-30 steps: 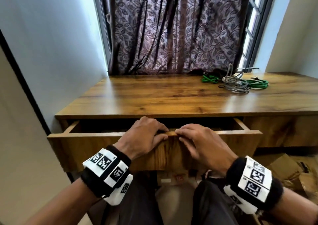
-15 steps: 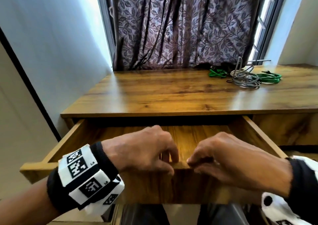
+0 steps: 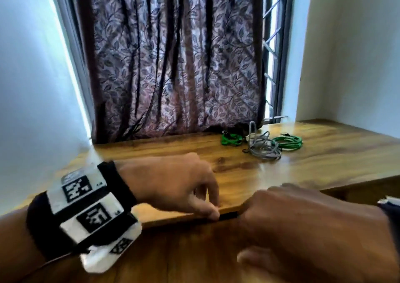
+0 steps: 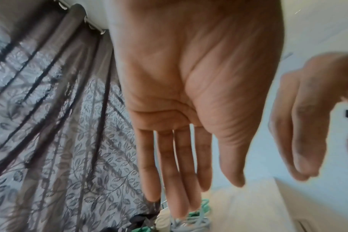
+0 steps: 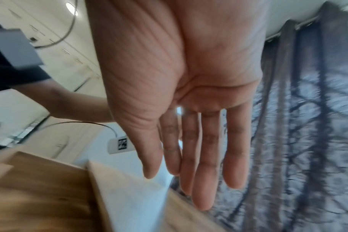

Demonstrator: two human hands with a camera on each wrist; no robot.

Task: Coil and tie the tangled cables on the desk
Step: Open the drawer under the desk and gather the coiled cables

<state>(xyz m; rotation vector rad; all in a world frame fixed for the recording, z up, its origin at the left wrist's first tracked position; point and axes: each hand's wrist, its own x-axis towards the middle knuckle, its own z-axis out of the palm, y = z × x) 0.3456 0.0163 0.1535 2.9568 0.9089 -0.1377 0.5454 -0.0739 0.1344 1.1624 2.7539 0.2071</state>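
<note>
Three cables lie at the back of the wooden desk (image 3: 151,153), by the curtain: a small green bundle (image 3: 231,139), a loose grey tangle (image 3: 263,147) and a green coil (image 3: 287,142). My left hand (image 3: 205,205) hovers over the desk's front edge, far from them. My right hand (image 3: 281,218) is beside it, blurred. In the left wrist view the left hand (image 4: 181,164) has straight fingers and holds nothing, with the green cable (image 4: 204,207) and the grey cable (image 4: 187,222) beyond the fingertips. The right hand (image 5: 191,157) is likewise flat and empty.
An open drawer (image 3: 194,252) sticks out below the desk's front edge, under both hands. A patterned curtain (image 3: 173,66) hangs behind the desk and a window grille (image 3: 272,45) shows to its right. Walls close in on the left and the right.
Both hands have let go of the drawer front and risen to the desk edge, fingers now straight. The drawer came further out, and the view lifted toward the desk top.
</note>
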